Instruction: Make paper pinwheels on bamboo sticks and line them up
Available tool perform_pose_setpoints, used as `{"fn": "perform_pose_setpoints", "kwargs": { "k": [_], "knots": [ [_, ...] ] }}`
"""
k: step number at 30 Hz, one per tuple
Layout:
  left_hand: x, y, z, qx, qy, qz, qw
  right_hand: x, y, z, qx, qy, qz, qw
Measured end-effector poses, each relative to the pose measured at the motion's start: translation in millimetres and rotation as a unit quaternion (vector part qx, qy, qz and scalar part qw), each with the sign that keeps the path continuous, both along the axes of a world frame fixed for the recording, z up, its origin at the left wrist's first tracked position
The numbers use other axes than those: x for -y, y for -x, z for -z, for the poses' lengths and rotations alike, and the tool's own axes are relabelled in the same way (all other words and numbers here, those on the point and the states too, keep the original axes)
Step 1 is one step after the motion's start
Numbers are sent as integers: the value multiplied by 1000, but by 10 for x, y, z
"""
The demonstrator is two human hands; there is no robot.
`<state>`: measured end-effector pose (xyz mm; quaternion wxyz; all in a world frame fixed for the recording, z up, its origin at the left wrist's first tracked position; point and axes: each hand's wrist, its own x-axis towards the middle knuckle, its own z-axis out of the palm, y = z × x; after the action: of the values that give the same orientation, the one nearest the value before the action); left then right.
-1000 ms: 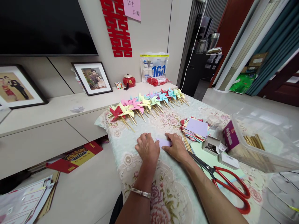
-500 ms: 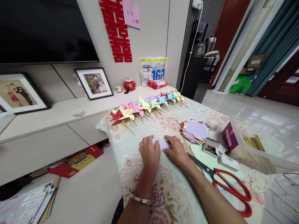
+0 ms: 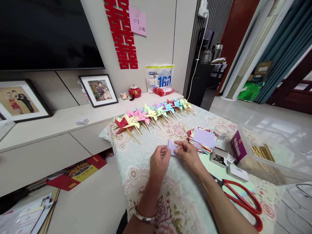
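1. Lilac folded paper square (image 3: 172,147) was pinched between left hand (image 3: 159,161) and right hand (image 3: 188,153), lifted just above the floral tablecloth (image 3: 177,198).
2. Judgement: edges wanted aligning before creasing; firm fingertip pressure would suit.
3. Red-handled scissors (image 3: 240,203) lay partly behind the right forearm; the fold itself was hard to make out.
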<state>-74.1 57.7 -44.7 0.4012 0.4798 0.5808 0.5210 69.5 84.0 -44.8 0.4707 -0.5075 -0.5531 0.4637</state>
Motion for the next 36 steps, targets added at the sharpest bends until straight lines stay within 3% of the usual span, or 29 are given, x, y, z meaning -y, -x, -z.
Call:
{"fn": "perform_pose_setpoints", "kwargs": {
  "k": [5,13,19,24,26,31,36],
  "knots": [
    [-16,-29,33,50,11,44,998,24,-10,-87,-48,12,-3,999],
    [-40,-7,59,122,11,39,992,71,-38,-118,-5,13,-22,1000],
    [-25,0,22,233,24,51,971,64,38,-91,-21,23,-22,999],
    [-28,2,-47,328,18,58,943,186,76,-278,7,1,-47,999],
    [-41,-1,-63,354,16,59,933,320,-8,-400,53,-28,-27,998],
    [-61,-8,-57,387,26,65,919,910,-506,-554,303,-107,50,946],
    [-42,7,-73,395,49,86,913,1499,-1095,-306,492,-70,100,862]
  ]
}}
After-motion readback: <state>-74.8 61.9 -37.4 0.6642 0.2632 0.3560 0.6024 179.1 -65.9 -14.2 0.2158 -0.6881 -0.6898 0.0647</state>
